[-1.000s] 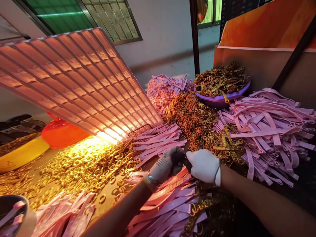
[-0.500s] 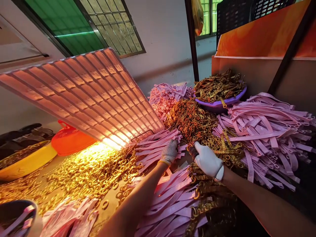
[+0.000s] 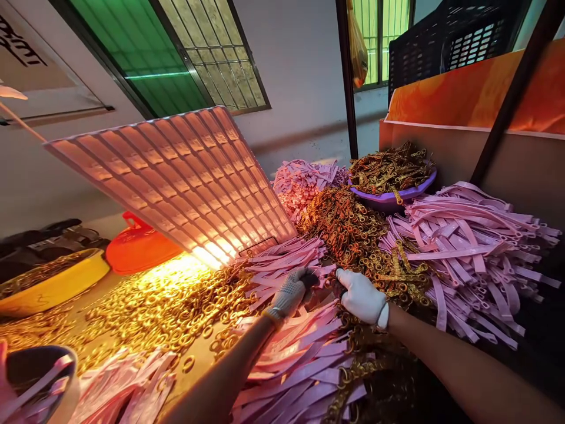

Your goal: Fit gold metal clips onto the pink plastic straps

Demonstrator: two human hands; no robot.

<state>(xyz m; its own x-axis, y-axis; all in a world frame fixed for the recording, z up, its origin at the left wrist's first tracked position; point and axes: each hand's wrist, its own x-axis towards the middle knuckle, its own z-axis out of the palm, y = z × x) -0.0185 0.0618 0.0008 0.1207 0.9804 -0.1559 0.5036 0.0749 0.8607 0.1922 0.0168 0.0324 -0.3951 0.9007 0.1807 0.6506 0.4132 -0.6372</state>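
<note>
My left hand (image 3: 291, 291), in a grey dotted glove with dark fingertips, has its fingers bent together beside the upper bundle of pink straps (image 3: 282, 259). A pink strap end shows just past those fingertips; whether they grip it I cannot tell. Opposite, a small gap away, my right hand (image 3: 364, 297) wears a white glove with dark finger ends. Its thumb and fingers are closed, and what they hold is hidden. Beyond it lies a heap of gold-coloured metal clasps (image 3: 348, 224). Below both hands spreads another layer of pink straps (image 3: 304, 365), with gold clasps along its right side.
Lamp-lit gold rings (image 3: 176, 300) cover the left of the table under a tilted ribbed panel (image 3: 185, 182). Around stand a yellow basin (image 3: 57, 282), an orange-red basin (image 3: 139, 250), a purple basin (image 3: 397, 191) of clasps and a large pink strap pile (image 3: 468, 235).
My left hand has turned, its dark fingertips now pointing right towards the other hand. My right hand has shifted slightly left, away from the clasp heap. The whole view has tilted a little.
</note>
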